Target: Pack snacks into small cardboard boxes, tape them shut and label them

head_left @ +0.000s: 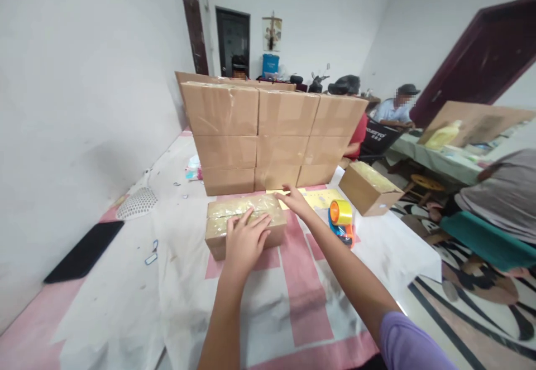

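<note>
A small brown cardboard box [216, 241] lies on the table in front of me, with shiny clear tape over its top and a seam running along it. My left hand [247, 235] rests flat on the box top, its fingers spread. At the far right corner of the box is my right hand [295, 200], fingers stretched out and holding nothing; whether its fingertips touch the cardboard I cannot tell. To the right stands a tape dispenser [347, 235] in blue and orange, carrying a yellow tape roll [341, 212].
Stacked taped cartons [226, 110] form a wall behind the box. Another carton [364, 194] stands at the table's right side, near a yellow sheet [322, 197]. A black flat object [84, 251] and a white perforated piece [137, 203] lie left. Other people sit beyond and right.
</note>
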Available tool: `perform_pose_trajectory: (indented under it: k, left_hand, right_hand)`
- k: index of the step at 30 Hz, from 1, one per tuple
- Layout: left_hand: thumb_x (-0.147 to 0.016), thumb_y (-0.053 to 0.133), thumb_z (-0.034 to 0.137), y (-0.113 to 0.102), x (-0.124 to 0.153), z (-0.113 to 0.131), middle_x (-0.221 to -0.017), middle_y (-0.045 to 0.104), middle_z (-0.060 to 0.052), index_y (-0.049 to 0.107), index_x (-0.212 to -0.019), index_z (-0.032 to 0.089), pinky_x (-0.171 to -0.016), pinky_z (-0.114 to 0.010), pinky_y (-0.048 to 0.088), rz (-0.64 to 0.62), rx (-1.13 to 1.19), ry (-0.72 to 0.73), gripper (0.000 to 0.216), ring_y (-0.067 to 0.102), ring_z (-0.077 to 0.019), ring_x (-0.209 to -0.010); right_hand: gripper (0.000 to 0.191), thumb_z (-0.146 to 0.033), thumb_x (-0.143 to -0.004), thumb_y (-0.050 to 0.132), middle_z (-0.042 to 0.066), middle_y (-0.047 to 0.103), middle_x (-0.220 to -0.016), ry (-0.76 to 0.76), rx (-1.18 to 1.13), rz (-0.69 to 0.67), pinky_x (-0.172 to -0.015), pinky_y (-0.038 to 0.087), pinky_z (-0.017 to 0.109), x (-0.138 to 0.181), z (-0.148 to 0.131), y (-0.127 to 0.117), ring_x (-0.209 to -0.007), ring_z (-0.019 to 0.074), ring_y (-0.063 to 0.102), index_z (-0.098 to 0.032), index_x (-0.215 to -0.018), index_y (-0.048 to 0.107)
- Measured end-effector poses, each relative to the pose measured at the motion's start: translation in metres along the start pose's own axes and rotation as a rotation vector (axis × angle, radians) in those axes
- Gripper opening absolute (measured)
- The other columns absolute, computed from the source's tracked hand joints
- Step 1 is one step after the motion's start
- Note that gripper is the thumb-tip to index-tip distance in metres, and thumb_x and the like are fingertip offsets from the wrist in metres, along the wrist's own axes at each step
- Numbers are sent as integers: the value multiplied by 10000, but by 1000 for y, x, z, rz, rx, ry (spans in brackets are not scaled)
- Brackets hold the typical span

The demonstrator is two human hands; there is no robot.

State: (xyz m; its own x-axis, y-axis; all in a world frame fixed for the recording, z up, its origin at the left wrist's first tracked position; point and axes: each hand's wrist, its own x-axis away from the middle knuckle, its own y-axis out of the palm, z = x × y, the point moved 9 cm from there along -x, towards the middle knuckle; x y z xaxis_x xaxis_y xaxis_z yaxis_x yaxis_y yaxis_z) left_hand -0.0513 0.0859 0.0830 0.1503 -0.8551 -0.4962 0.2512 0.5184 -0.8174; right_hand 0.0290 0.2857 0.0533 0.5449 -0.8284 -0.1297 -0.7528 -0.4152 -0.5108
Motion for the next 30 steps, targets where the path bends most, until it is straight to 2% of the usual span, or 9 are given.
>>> perform_pose_trajectory:
  k: [2, 4, 7, 10, 14, 17, 20, 25, 30]
  left_hand:
    - [-1016, 498, 308, -2, 1, -1, -1310, 701, 19, 691, -1207, 344, -1027, -531, 351, 19, 8, 39, 274, 535, -283, -1357]
    - [-1019, 506, 308, -5, 3, 0, -1297, 708, 27, 696, -1187, 348, -1037, -519, 333, 30, 17, 92, 257, 578, -259, -1311]
    - [-1021, 513, 300, -7, 5, 5, -1286, 714, 32, 695, -1183, 354, -1040, -491, 329, -3, 63, 196, 249, 612, -233, -1272]
    - [-1022, 509, 297, -5, 7, 15, -1280, 718, 16, 689, -1196, 343, -1038, -470, 341, -40, 103, 278, 254, 609, -229, -1278]
    - [-997, 544, 269, -3, 14, 34, -1282, 719, -6, 683, -1193, 339, -1101, -501, 319, 17, 60, 350, 250, 587, -256, -1299]
    - [-931, 639, 275, -10, 20, 37, -1531, 505, -69, 656, -1230, 319, -1149, -544, 319, 195, 38, 293, 303, 433, -329, -1432]
    - [-908, 658, 265, -2, 19, 28, -1645, 285, -103, 584, -1311, 291, -1161, -548, 344, 287, 77, 212, 410, 356, -353, -1470]
    - [-946, 571, 307, 56, 8, 5, -1511, 465, -105, 675, -1036, 262, -1108, -537, 397, 225, 127, 102, 145, 521, -320, -1314]
    - [-956, 477, 310, 112, 7, 6, -1270, 651, -87, 701, -860, 258, -957, -485, 486, 4, 149, 127, 249, 612, -292, -1164]
  right_hand:
    - [691, -655, -837, 613, 176, 537, -1408, -13, -68, -14, -1094, 404, 510, 14, 8, -5, -1290, 321, 522, -182, -1338, 553]
    - [752, -685, -824, 628, 139, 517, -1458, -87, -181, -176, -1100, 420, 462, 40, 11, 3, -1346, 296, 489, -225, -1408, 515]
    - [1107, -643, -716, 791, 143, 359, -1572, -242, -290, -387, -1135, 398, 457, 87, 9, 18, -1424, 303, 403, -262, -1587, 224]
    - [1414, -491, -594, 926, 178, 240, -1588, -306, -199, -289, -1199, 310, 494, 114, 15, 17, -1460, 340, 328, -249, -1615, -22]
    - [1417, -397, -583, 923, 187, 279, -1521, -309, -139, -84, -1195, 321, 526, 134, 22, 2, -1458, 369, 309, -241, -1612, -39]
    - [1347, -394, -608, 905, 179, 290, -1516, -306, -128, 67, -1185, 347, 536, 163, 31, -40, -1454, 374, 318, -263, -1611, 15]
    - [1278, -458, -671, 867, 184, 195, -1594, -219, -110, 255, -1119, 438, 540, 216, 50, -111, -1477, 399, 283, -293, -1606, 12]
    - [1217, -512, -688, 838, 161, 272, -1564, 23, 59, 758, -984, 545, 516, 331, 83, -240, -1424, 408, 362, -321, -1601, 57]
    - [1314, -577, -617, 843, 209, 252, -1488, 205, 275, 995, -949, 529, 572, 360, 134, -283, -1381, 439, 339, -234, -1600, 40]
